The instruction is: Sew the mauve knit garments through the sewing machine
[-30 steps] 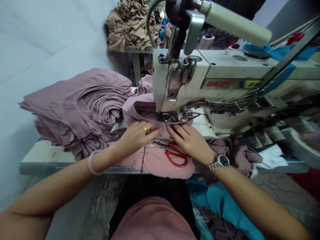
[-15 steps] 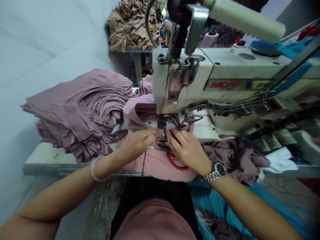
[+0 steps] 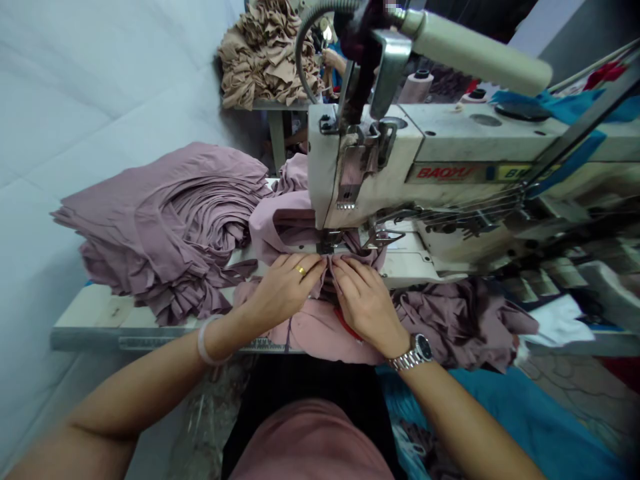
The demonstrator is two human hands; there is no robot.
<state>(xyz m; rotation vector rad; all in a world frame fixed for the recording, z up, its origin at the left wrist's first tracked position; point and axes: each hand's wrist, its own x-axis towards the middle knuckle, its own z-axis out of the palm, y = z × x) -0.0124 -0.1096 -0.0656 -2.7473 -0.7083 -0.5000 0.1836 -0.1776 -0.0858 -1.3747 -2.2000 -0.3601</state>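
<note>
A mauve fabric piece loops around beneath the head of the sewing machine. Its near edge lies between my two hands, just in front of the presser foot. My left hand, with a ring on one finger, pinches the cloth from the left. From the other side my right hand grips the same cloth, fingertips almost meeting those of the left. Under my right palm shows part of a red handle, mostly hidden. Pink cloth covers the table edge below my hands.
A tall stack of mauve cut pieces stands to the left, by the wall. Crumpled darker mauve fabric lies right of my hands. Behind the machine are a beige fabric heap, thread cones and another person's hand.
My left hand has moved right and my right hand slightly left, so their fingertips are closer together at the presser foot. The red handle is now more covered.
</note>
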